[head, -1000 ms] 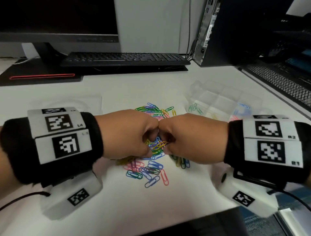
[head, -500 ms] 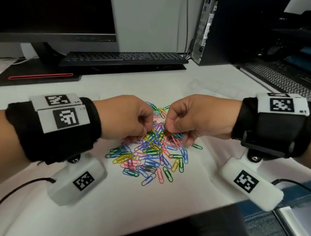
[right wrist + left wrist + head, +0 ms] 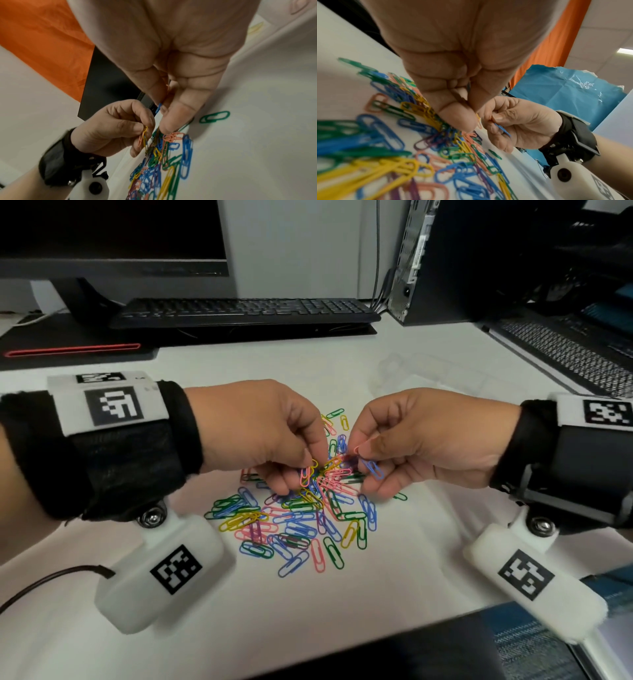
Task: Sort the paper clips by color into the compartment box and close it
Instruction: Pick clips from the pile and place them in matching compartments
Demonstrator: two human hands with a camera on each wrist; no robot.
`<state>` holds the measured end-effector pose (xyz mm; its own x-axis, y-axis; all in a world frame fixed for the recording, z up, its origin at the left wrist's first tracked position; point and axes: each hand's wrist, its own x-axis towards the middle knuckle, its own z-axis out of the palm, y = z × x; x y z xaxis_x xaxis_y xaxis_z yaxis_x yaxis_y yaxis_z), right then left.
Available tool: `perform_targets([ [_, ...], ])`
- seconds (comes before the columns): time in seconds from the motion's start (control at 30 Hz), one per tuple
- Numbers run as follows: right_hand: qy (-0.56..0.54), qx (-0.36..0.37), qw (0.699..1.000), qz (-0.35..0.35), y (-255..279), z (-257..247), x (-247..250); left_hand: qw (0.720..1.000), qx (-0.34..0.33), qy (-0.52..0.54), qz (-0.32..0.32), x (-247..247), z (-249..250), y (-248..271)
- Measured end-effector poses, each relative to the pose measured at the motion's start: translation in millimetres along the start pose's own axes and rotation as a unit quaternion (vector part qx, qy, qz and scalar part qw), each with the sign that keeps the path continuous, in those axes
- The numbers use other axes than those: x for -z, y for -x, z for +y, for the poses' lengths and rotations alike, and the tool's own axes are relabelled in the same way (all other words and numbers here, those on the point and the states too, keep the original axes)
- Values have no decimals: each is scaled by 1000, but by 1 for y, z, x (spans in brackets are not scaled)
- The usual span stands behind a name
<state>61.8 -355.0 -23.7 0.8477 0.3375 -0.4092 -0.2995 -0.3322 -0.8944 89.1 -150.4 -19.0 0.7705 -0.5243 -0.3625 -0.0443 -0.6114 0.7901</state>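
Observation:
A heap of paper clips (image 3: 294,518) in blue, green, yellow, pink and purple lies on the white desk. My left hand (image 3: 308,470) hovers over its far edge and pinches a pink clip (image 3: 305,477) together with a yellow one (image 3: 145,135). Facing it, my right hand (image 3: 363,460) pinches a blue clip (image 3: 372,469) between thumb and forefinger, with a pink one (image 3: 167,86) tucked higher in the fingers. The clear compartment box (image 3: 421,371) shows only faintly behind my right hand; its contents cannot be made out.
A black keyboard (image 3: 246,309) and a monitor (image 3: 113,234) stand at the back, with a computer tower (image 3: 445,258) at the back right. A second keyboard (image 3: 565,354) lies at the right. A single green clip (image 3: 214,117) sits apart from the heap.
A second ago both fists were knuckle to knuckle low over the heap. They have since drawn slightly apart, each now pinching clips above the pile.

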Motion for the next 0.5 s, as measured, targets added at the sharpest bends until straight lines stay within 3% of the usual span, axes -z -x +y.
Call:
perform_targets([
  [0.23,-12,50,999,18,30,5,24,999,-9,52,-13,-5,0,-3],
  [0.4,-20,104,982,157,58,-6,89,997,-10,74,8,3,5,-7],
  [0.5,12,97,971,216,56,-2,122,996,-16,86,30,4,17,-16],
])
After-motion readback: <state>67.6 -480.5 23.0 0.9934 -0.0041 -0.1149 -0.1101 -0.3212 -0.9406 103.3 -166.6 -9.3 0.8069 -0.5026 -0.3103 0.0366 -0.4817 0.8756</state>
